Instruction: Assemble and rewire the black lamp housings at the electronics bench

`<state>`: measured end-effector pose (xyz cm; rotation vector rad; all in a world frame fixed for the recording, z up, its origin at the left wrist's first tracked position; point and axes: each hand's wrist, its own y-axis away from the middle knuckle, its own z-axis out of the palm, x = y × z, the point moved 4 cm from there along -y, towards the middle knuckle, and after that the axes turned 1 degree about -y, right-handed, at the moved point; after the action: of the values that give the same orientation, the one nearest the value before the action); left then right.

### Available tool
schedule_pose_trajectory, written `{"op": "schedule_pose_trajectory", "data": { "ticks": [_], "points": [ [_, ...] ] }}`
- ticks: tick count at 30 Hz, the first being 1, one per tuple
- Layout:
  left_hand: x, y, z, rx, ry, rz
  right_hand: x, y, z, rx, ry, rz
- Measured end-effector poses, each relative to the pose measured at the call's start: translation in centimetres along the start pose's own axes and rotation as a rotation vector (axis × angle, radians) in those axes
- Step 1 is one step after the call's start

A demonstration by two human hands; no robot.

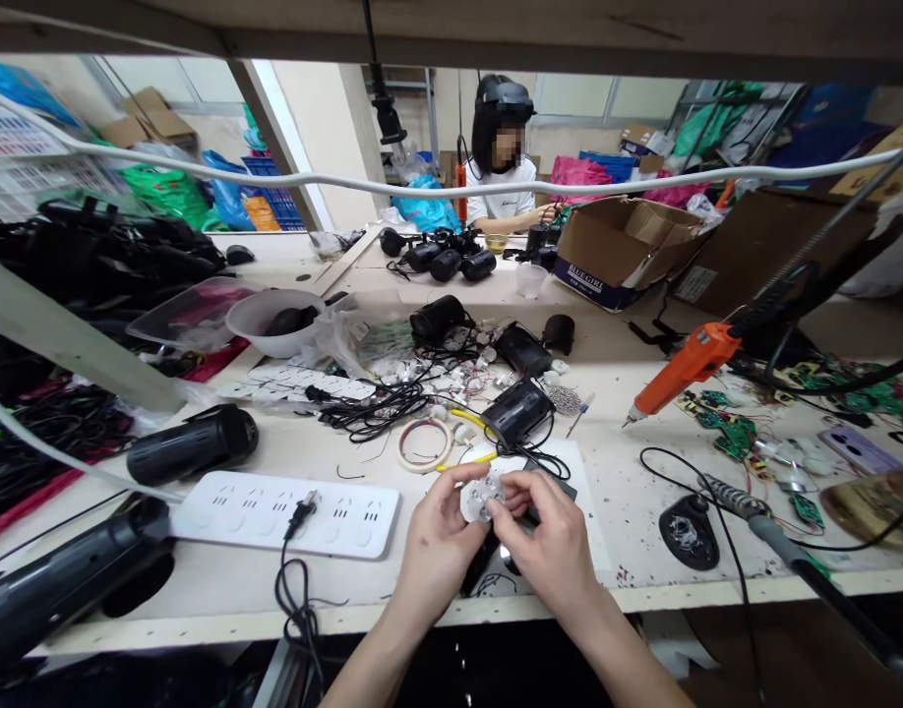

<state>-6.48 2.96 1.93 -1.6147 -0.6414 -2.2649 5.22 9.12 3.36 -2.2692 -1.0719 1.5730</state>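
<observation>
Hands, two: left hand [441,531] and right hand [551,536], each grip closed narrow on the same piece.
White round part [481,497], one: held between the fingertips above the bench [208,590], near its front edge. Small round forms on its face, partly covered; count uncertain.
Handling, as judged: left fingers best steady the rim; right thumb best presses lightly and squarely, without tilting the part. Working low over the bench should catch anything dropped.
Power strip [289,513], one, white, left of the hands; black plug [302,509] in it, one.
Black cylindrical housings at left, two: the nearer [68,575], the farther [190,447].
Tape roll [424,445], one, just beyond the hands.
Orange electric screwdriver [680,372], one, at right.
Green circuit boards [736,438]: many, overlapping, uncounted.
White bowl [272,320], one.
Open cardboard box [629,251], one.
Co-worker [503,187], one, across the bench.
</observation>
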Motion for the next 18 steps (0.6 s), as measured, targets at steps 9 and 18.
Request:
{"op": "schedule_pose_trajectory", "data": {
  "ticks": [9, 18],
  "points": [
    [-0.48, -0.07, -0.02, 0.017, -0.056, 0.101, 0.49, 0.03, 0.14, -0.035, -0.01, 0.057],
    [-0.7, -0.45, 0.15, 0.056, -0.138, 0.063, 0.35, -0.01, 0.05, -0.042, 0.05, -0.023]
  ]
}}
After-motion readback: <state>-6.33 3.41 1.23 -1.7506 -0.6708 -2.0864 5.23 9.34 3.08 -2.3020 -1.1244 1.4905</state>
